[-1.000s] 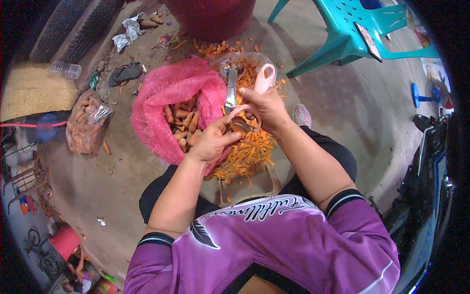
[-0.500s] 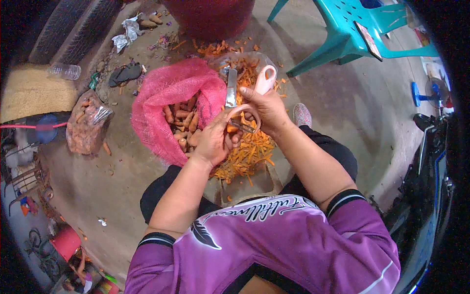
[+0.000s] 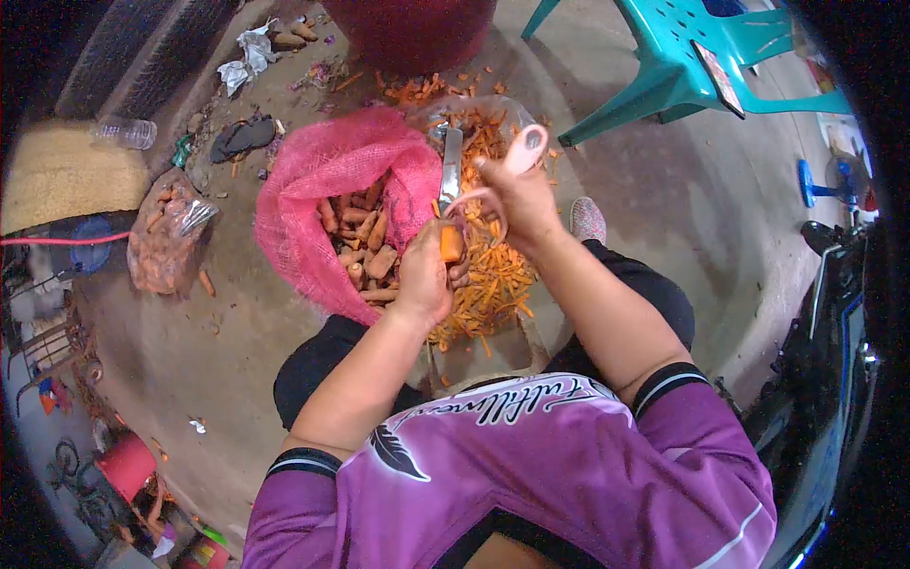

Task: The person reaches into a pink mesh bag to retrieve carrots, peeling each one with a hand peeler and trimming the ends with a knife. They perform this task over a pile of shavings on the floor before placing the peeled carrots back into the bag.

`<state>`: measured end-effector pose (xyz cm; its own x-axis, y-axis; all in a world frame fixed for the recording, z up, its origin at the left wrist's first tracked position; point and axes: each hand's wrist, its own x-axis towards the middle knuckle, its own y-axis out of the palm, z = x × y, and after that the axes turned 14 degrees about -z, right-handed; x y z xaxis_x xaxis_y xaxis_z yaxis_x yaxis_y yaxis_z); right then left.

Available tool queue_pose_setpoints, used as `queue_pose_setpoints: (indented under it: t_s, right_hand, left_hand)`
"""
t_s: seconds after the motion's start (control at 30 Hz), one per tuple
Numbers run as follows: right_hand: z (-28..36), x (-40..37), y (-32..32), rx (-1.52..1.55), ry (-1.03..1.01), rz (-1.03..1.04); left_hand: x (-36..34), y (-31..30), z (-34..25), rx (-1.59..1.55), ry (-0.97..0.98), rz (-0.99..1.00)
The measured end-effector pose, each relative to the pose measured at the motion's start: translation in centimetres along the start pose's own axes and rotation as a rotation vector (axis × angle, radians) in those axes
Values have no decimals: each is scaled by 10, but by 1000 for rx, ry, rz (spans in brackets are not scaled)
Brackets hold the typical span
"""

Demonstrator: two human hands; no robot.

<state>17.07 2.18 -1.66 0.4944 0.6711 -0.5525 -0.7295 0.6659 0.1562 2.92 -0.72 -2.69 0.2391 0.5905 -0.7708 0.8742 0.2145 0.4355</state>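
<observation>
My left hand (image 3: 427, 275) is closed around a carrot (image 3: 450, 244), whose orange peeled end faces up. In my right hand (image 3: 523, 204) is a pale pink peeler (image 3: 526, 150), with its curved frame reaching toward the carrot. Beneath both hands lies a heap of orange peelings (image 3: 488, 294). A knife (image 3: 451, 166) with a wide blade rests just beyond my left hand. To the left, a pink mesh sack (image 3: 289, 213) stands open with unpeeled carrots (image 3: 355, 232) inside.
A clear bag of carrots (image 3: 166, 237) and a dark sandal (image 3: 243, 139) lie at the left. A dark red tub (image 3: 412, 33) stands ahead, and a green plastic chair (image 3: 654, 76) is at the right. Part of another person (image 3: 156, 512) shows at lower left.
My right hand and the peeler have shifted slightly right and away from my left hand. The carrot's orange end now shows more in my left hand.
</observation>
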Motion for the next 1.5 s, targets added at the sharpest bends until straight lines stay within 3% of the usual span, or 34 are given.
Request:
queue_pose_setpoints:
  t_s: [0.07,0.13,0.2,0.33,0.43,0.47,0.53,0.57,0.67,0.7,0.83,0.93,0.97,1.13,1.23,1.33,1.37,1.5]
  right_hand:
    - [2,-21,6,-26,109,106]
    - [-8,-23,10,-1,129,75]
    - [-17,-9,5,-2,176,40]
    - [-7,-5,4,99,33,-74]
    - [-12,-22,7,-46,178,101]
    - [-13,-17,6,-15,137,41]
    - [-10,-2,3,47,53,-79]
    - [-6,2,-2,63,104,-90]
    - [-5,-17,6,-24,126,12]
    - [-8,-20,6,-8,217,122]
    - [3,-5,0,98,99,44]
    - [0,-19,7,-13,62,95]
    - [-14,-14,4,-45,54,174]
    - [6,1,-2,30,24,10]
    - [0,-13,2,-54,24,156]
    - [9,3,-1,52,-31,20]
    - [14,4,-4,100,103,-3]
    - [12,-7,2,131,49,75]
  left_hand:
    - [-1,5,-2,-25,2,-87]
    - [-4,16,-2,-77,10,-157]
    - [0,3,0,-23,51,-82]
    - [5,-6,3,97,188,-120]
    - [2,11,4,-28,173,-205]
    - [2,12,4,-32,175,-217]
    - [2,2,5,76,204,-186]
    - [2,0,5,52,167,-136]
    - [1,-1,-1,-14,21,13]
    - [1,-1,-4,-32,-50,61]
    - [5,-7,-6,-209,-247,256]
    - [3,-4,-9,7,-170,80]
    - [4,-4,-9,-29,-209,119]
    - [5,-8,-13,-213,-339,338]
    - [-2,-1,-17,-50,-211,232]
    - [6,-10,-15,-95,-217,335]
    - [6,-11,-14,-106,-186,335]
    - [-1,-7,-20,33,-61,343]
